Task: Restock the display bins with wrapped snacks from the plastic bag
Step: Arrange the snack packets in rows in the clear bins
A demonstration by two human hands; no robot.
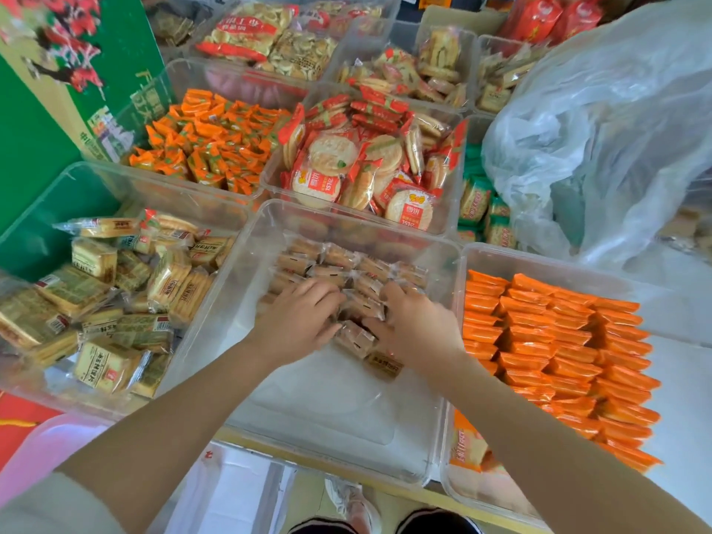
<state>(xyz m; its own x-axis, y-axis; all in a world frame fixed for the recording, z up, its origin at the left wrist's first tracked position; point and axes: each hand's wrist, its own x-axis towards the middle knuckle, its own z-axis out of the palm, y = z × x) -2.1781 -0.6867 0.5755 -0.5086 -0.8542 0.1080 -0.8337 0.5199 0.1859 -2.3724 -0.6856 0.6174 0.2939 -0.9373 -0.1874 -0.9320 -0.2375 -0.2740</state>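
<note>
My left hand (298, 321) and right hand (414, 325) curled over brown snacks (348, 275) in the clear bin (246, 271), orange packets (554, 341) right of my grip, plastic bag (601, 121) beyond

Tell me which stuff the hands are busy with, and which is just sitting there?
Busy with:
left hand
right hand
small brown wrapped snacks
clear middle bin
big plastic bag

Just sitting there:
round rice crackers
neat orange packets
yellow biscuit packs
green board
</note>
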